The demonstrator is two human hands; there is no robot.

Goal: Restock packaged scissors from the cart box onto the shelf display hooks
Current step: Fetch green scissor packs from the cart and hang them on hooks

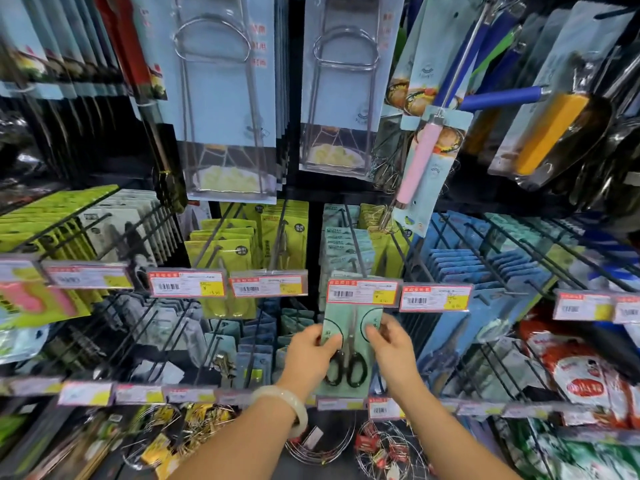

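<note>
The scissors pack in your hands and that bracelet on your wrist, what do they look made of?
The scissors pack looks like a matte pale green printed card; the blades look like shiny steel, the looped handles like glossy black plastic. Any clear cover over them is hard to tell. The bracelet is milky, smooth and faintly translucent, perhaps jade, glass or resin.

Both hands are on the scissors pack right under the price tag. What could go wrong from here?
1. The top of the scissors pack is hidden behind the price tag, so its hang hole may miss the hook.
2. The left hand and right hand pinch only the card edges; it might slip.
3. Pushing up may knock the tag askew.
</note>
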